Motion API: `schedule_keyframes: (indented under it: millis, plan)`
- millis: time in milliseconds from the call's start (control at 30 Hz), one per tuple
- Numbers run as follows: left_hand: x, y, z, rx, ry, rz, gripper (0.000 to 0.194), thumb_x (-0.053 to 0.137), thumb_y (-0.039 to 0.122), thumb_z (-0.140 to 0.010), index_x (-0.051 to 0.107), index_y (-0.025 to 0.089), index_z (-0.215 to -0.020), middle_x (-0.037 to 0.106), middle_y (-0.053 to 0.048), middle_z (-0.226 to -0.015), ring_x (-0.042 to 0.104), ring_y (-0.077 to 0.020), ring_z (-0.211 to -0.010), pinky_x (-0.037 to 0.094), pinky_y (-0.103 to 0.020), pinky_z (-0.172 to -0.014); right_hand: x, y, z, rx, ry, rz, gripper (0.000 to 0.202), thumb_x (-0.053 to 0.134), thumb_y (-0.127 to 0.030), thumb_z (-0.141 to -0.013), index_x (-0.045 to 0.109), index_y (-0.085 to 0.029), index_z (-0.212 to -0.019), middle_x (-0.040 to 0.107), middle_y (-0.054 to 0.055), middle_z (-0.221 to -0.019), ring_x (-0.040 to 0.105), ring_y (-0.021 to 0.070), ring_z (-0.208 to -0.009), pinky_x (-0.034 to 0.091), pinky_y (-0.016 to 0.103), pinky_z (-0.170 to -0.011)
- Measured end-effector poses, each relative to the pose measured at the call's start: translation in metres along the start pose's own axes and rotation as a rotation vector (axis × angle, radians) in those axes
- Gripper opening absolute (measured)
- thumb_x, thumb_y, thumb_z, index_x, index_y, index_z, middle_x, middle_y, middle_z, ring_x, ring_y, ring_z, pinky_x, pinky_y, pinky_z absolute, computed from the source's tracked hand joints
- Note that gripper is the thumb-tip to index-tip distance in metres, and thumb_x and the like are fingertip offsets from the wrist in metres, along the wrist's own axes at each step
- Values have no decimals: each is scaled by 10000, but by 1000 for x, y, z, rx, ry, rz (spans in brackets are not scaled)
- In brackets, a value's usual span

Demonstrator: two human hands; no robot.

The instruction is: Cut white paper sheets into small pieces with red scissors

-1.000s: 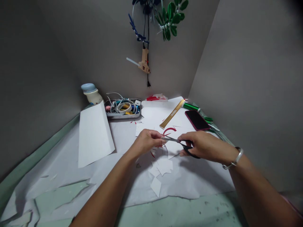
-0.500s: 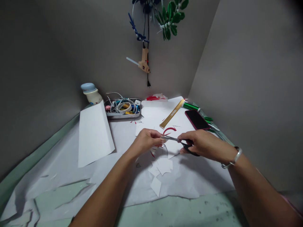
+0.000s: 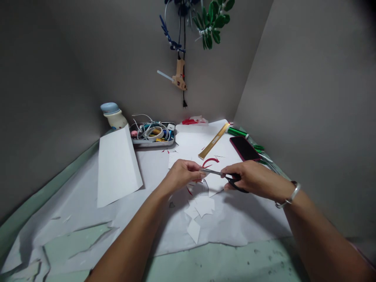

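Note:
In my right hand (image 3: pixel 246 176) is a pair of black-handled scissors (image 3: pixel 214 172), its blades pointing left. The blade tips reach the fingertips of my left hand (image 3: pixel 185 174), which are pinched together. Whatever lies in that pinch is too small or too hidden to make out. Just beyond the blades a curved red strip (image 3: pixel 210 160) rests on white paper. Below my hands several cut white paper pieces (image 3: pixel 204 205) lie on the table covering, one of them diamond-shaped.
A folded white sheet (image 3: pixel 117 168) stands at the left, near a metal tray (image 3: pixel 154 145) of cords and tape and a blue-lidded jar (image 3: pixel 114 115). A gold strip (image 3: pixel 214 141), phone (image 3: pixel 244 148) and green roll (image 3: pixel 237 132) lie at the right. A glue gun (image 3: pixel 179 76) hangs on the wall.
Hardly anything differs. Both hands and the scissors keep their place, and the whole view has shifted only very slightly.

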State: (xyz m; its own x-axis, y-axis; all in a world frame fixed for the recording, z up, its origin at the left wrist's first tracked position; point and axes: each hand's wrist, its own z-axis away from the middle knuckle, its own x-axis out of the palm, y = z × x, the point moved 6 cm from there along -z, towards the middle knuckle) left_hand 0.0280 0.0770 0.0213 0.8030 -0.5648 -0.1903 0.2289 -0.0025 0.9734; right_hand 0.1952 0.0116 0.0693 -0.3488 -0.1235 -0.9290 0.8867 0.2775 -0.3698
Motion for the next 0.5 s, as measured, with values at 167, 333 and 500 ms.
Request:
schedule_keyframes:
  millis: [167,333,500]
  plan:
    - [0,2,1,0,1,13,137,734,265,-642,695,154,-714,647,-18,-612,544,-101,-537,404,-219,-520,1,1,0,-5,9,-41,211,642,-327,-723,715,-287,-917,643,-14,-606,508,135,-508,299,237,-482]
    - [1,4,2,9,0,7,111,733,251,-644,688,154,-675,628,-4,-581,533,-93,-521,400,-218,-522,0,3,1,16,14,-15,217,655,-352,-727,714,-278,-923,664,-8,-636,535,142,-540,327,243,-512]
    - [1,0,0,-9,-2,37,155,745,268,-634,697,148,-719,644,-12,-618,559,-102,-554,441,-234,-571,-3,4,-1,25,53,-84,249,668,-429,-727,699,-260,-908,659,-9,-681,552,148,-605,351,247,-550]
